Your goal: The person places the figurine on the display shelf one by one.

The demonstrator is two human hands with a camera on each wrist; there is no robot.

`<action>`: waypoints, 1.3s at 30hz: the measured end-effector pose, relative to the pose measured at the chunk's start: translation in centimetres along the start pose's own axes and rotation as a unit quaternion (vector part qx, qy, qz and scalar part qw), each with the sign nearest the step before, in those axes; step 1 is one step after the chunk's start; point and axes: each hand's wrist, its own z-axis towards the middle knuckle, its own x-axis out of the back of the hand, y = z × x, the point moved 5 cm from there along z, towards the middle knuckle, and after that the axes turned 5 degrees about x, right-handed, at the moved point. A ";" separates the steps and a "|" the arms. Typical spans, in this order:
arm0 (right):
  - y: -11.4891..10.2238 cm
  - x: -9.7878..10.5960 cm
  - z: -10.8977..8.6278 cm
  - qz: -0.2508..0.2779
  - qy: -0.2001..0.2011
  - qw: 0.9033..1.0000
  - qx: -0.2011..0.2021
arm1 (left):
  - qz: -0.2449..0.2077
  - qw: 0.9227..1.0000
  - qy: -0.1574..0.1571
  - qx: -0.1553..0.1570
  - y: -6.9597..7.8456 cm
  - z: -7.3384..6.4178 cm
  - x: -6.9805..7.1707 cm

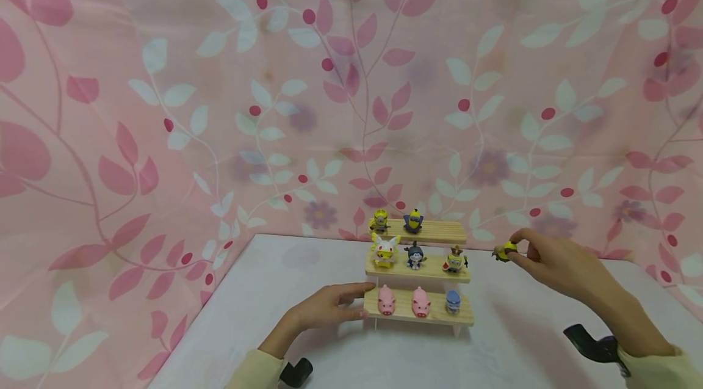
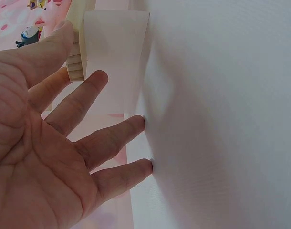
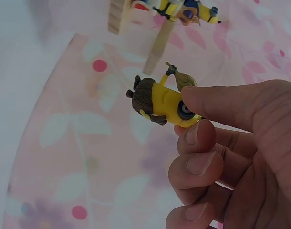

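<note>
My right hand (image 1: 555, 261) pinches a yellow minion figurine (image 3: 167, 102) between thumb and fingers, in the air right of a three-tier wooden display stand (image 1: 351, 297). The figurine has a goggle eye and brown lower part, lies sideways in the right wrist view and carries a leaf-shaped piece. My left hand (image 1: 324, 306) touches the left end of the stand's bottom board (image 2: 76, 62) with thumb and index finger; its other fingers spread straight, two tips at the white tabletop. Two minion figurines, one yellow (image 1: 380, 221) and one purple-caped (image 1: 414, 221), stand left and centre on the top board.
On the middle board stand a white-hooded yellow figurine (image 1: 385, 251), a dark-hooded one (image 1: 415, 256) and a hatted yellow one (image 1: 454, 260). The bottom board carries two pink pigs (image 1: 387, 300) and a blue figurine (image 1: 453, 301). A pink floral curtain (image 1: 351, 102) hangs behind the white table (image 1: 285, 261).
</note>
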 end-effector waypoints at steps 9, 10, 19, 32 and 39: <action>-1.8 0.8 1.3 -0.004 0.010 1.000 0.025 | 0.003 1.000 -0.001 -0.002 0.2 0.0 0.0; -2.1 0.9 1.5 -0.004 0.012 1.000 0.027 | 0.003 1.000 -0.001 -0.001 0.2 0.0 0.0; -3.7 1.4 3.4 0.012 0.012 0.999 0.040 | -0.002 1.000 -0.002 -0.009 0.2 0.0 0.0; -5.1 1.2 6.1 0.028 0.000 0.998 0.050 | -0.009 1.000 -0.004 0.002 0.0 0.0 0.0; -5.4 1.0 7.4 0.022 -0.007 0.998 0.056 | -0.001 1.000 -0.003 0.001 0.1 -0.1 0.0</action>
